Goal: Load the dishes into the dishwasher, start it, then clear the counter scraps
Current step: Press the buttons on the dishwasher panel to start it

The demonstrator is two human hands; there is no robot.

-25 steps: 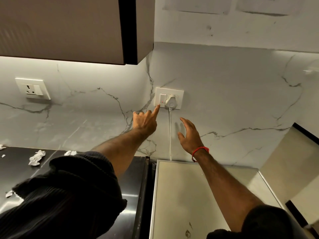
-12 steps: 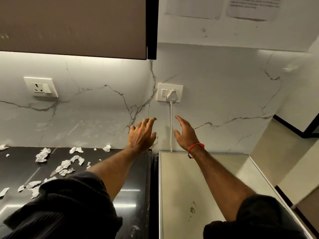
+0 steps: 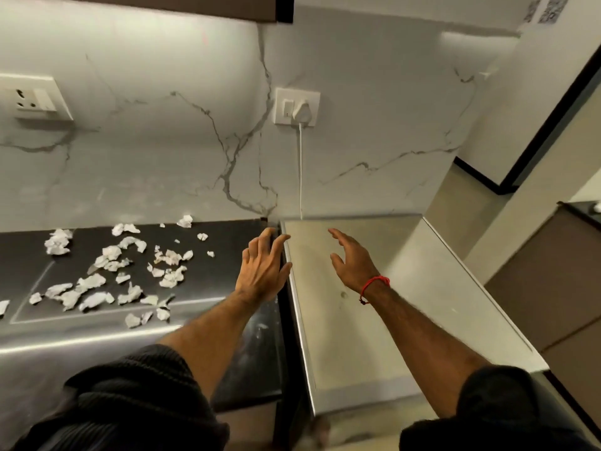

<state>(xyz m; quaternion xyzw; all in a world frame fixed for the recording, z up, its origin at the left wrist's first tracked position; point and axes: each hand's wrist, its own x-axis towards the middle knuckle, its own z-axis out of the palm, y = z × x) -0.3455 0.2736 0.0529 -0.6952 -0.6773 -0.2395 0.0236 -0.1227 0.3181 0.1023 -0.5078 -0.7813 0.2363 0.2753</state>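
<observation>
Both hands are empty, fingers spread and relaxed, set apart from each other. The left hand (image 3: 263,266) hovers over the right edge of the dark tabletop (image 3: 227,232), the right hand (image 3: 353,260) over the pale dishwasher top (image 3: 406,288) beside it. The paper scraps (image 3: 110,275) lie scattered to the left, strewn from the tabletop's back edge toward its front, all on the left hand's side. I judge the left hand nearer and likeliest to reach them first.
</observation>
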